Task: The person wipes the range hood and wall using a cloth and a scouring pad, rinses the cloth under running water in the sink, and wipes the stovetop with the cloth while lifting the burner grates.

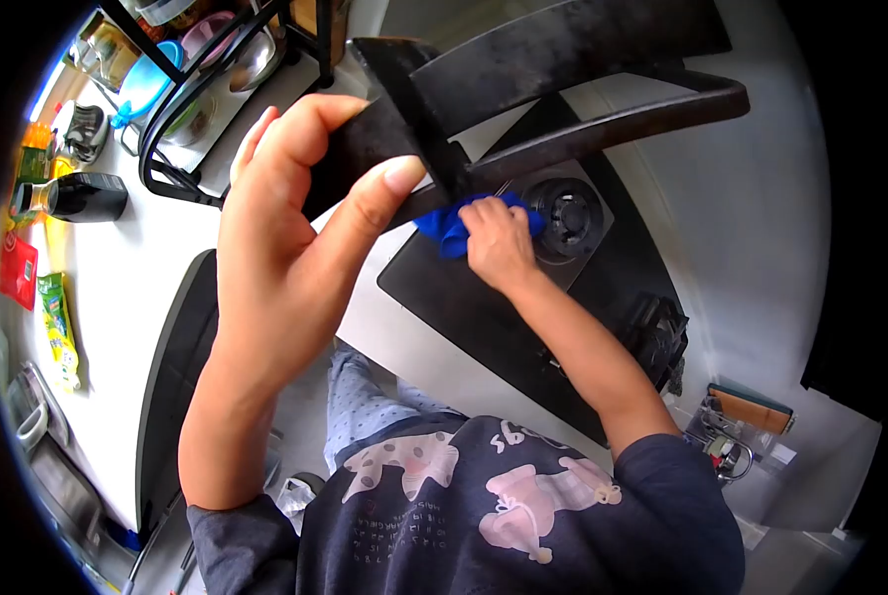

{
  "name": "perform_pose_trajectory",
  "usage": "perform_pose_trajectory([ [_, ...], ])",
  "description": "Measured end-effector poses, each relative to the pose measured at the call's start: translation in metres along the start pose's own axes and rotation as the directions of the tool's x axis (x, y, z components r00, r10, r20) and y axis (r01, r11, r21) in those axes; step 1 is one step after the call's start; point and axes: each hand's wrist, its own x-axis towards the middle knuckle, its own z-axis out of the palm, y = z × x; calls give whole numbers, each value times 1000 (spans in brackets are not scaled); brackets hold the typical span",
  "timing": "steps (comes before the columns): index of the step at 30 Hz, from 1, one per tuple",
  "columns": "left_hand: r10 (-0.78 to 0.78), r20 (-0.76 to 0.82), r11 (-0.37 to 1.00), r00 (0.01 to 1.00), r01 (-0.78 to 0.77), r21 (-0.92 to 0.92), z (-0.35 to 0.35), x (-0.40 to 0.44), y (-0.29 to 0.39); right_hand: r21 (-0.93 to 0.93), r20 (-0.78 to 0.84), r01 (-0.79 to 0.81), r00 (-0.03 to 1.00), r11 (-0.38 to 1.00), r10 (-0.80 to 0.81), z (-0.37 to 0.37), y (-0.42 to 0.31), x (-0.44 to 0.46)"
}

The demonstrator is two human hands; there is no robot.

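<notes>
My left hand (280, 228) is raised close to the camera, its thumb and fingers closed on the edge of a black metal pan support (553, 74) with a curved band and a ring. Lower down, my right hand (501, 243) presses a bunched blue cloth (451, 233) against the black gas stove top (444, 283). Right beside the cloth sits a round burner (568, 218) without a support over it. Part of the stove is hidden behind the raised pan support.
Another dark support (657, 337) stands at the stove's other end. A black rack (156, 149) with bowls stands on the white counter (156, 268) at left, near a dark bottle (87, 196) and food packets (57, 322). A wall borders the stove on the right.
</notes>
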Motion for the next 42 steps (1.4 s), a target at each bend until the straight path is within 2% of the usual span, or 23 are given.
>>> perform_pose_trajectory([
  [1,6,21,1000,1000,-6,6,0,1,3,23,11,-7,1000,1000,7,-3,-8,-5],
  [4,98,-116,995,988,-99,-8,4,1,4,168,66,-84,995,982,74,-13,-20,-25],
  [8,84,-114,996,990,-87,-21,2,2,10,313,124,-210,976,926,180,-61,-10,-38],
  [10,52,-116,997,992,-59,-58,5,2,12,453,31,-223,972,863,234,-91,13,-28],
  [11,64,-114,996,991,-71,-59,6,2,13,464,-2,-232,965,855,263,-105,24,-18],
  [14,74,-138,992,988,-87,-91,13,2,9,411,-44,-248,956,877,291,-104,55,21],
  [15,80,-165,987,983,-101,-125,16,2,7,267,-22,-260,961,928,276,-88,61,31],
  [17,99,-164,985,982,-120,-127,16,0,4,5,138,-287,949,958,284,-45,68,43],
  [19,-25,-13,999,1000,25,-26,11,-4,9,-278,194,-176,952,944,235,-21,58,43],
  [21,-2,-3,999,1000,2,32,10,-5,9,-204,256,-130,950,970,181,-14,42,36],
  [23,27,14,996,1000,-28,81,10,-5,8,-233,257,-70,957,970,131,-12,11,17],
  [25,15,40,994,999,-19,110,10,-6,7,-100,121,-16,992,995,28,-3,-2,-2],
  [26,13,46,993,999,-19,118,11,-5,7,-85,151,-17,988,996,29,-2,-8,-11],
  [27,57,-39,998,998,-56,33,17,-4,6,-28,119,-7,993,1000,10,-9,-11,-21],
  [28,94,-126,994,988,-100,-48,19,-2,7,25,161,-41,986,999,37,-14,-10,-31],
  [30,106,-119,994,987,-110,-29,18,0,9,68,194,-78,979,995,64,-29,-1,-41],
  [32,111,-111,994,988,-113,-9,22,1,11,155,112,-38,993,987,20,-59,7,-38],
  [33,102,-119,995,988,-103,-9,24,2,12,153,79,-19,997,988,7,-85,15,-27],
  [35,107,-122,994,987,-108,-3,28,4,12,155,22,-114,993,981,112,-124,43,-5],
  [38,-29,-149,988,988,6,-152,38,3,9,118,-17,-243,969,963,247,-147,113,23],
  [39,11,-84,998,996,-16,-63,37,4,10,27,52,-338,940,941,336,-150,137,32],
  [41,-13,-95,985,995,-4,-175,49,6,10,136,237,-488,861,862,450,-126,197,47],
  [42,-84,-111,987,990,67,-148,53,4,9,319,122,-293,956,901,267,-89,238,47],
])
